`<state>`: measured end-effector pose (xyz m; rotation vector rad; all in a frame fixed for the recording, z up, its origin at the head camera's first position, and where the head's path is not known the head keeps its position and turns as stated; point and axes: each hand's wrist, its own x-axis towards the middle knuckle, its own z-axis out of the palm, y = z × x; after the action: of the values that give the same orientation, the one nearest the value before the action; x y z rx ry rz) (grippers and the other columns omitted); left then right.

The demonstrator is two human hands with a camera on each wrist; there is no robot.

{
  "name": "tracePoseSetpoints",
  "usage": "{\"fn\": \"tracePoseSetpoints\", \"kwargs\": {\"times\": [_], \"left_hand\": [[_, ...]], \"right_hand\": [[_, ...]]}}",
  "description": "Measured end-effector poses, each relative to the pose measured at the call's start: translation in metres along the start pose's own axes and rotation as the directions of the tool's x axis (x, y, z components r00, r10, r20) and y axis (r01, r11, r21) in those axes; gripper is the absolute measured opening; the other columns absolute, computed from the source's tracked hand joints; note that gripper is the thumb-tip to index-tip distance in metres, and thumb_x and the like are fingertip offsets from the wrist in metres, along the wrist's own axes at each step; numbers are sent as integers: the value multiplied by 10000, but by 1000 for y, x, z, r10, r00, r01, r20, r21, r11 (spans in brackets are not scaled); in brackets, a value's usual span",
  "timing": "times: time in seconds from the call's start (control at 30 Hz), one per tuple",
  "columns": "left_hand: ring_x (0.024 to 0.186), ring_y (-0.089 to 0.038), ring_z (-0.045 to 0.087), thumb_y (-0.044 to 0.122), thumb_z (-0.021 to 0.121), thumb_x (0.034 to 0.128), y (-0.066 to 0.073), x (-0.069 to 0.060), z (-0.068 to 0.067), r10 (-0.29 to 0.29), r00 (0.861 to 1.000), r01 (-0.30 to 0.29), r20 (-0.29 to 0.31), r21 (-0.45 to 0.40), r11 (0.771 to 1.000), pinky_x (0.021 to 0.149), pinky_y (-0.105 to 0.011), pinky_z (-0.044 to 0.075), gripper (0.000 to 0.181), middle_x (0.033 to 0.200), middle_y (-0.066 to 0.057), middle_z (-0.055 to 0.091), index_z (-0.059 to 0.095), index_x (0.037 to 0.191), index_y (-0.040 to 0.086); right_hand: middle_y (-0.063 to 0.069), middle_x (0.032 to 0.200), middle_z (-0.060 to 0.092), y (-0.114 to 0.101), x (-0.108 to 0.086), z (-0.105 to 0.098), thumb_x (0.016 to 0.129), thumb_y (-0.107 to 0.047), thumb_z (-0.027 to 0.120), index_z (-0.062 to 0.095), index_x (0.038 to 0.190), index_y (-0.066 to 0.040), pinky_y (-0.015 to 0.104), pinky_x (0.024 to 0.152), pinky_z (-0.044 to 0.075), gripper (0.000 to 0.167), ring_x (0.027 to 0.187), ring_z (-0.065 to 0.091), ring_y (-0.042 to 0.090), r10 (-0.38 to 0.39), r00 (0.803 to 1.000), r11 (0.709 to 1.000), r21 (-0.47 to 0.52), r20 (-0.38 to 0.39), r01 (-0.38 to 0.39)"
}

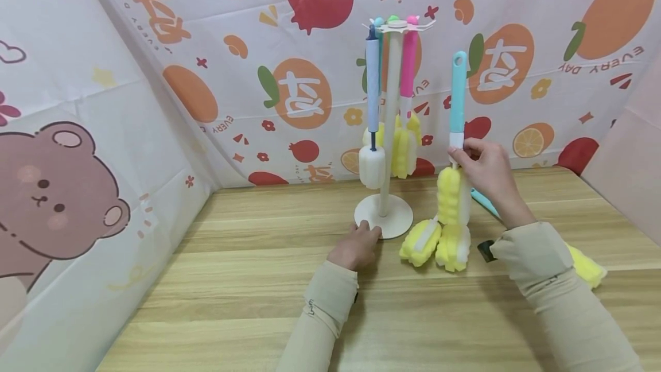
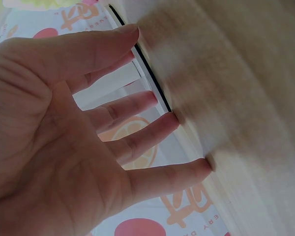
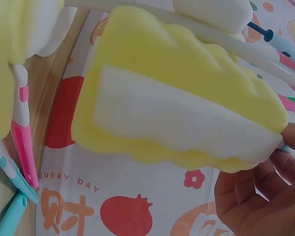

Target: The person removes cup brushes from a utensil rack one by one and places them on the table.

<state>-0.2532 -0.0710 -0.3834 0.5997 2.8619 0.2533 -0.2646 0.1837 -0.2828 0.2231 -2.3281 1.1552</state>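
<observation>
In the head view my right hand (image 1: 488, 171) pinches a sponge cleaning brush (image 1: 458, 93) just above its sponge, with the teal handle pointing up. Its yellow and white sponge head (image 3: 187, 98) fills much of the right wrist view. A white rack stand (image 1: 391, 131) rises to the left of this brush. At the stand's round base (image 1: 397, 225) rests my left hand (image 1: 356, 245), its fingers spread and fingertips at the base edge and tabletop. Hanging from the rack are a blue-handled brush (image 1: 373, 90) with a white sponge, a pink-handled one (image 1: 409, 68), and others partly hidden.
Loose sponge brushes lie on the wooden table (image 1: 248, 280): one yellow head (image 1: 420, 243) near the base, another (image 1: 453, 248) beside it, and a third (image 1: 586, 266) partly behind my right sleeve. A printed cloth (image 1: 232, 73) stands behind the table.
</observation>
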Motion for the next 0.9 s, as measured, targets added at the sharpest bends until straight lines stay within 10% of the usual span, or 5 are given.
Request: {"fn": "tracePoseSetpoints", "kwargs": {"times": [0.9], "left_hand": [[1030, -289, 454, -12, 638, 922, 1, 0, -1, -4, 1000, 4, 16, -8, 1000, 750, -394, 497, 319, 1142, -114, 506, 607, 1219, 99]], "right_hand": [[138, 789, 641, 20, 1, -17, 1000, -259, 675, 729, 1025, 91, 220, 578, 402, 355, 750, 492, 247, 57, 993, 995, -91, 98, -48]]}}
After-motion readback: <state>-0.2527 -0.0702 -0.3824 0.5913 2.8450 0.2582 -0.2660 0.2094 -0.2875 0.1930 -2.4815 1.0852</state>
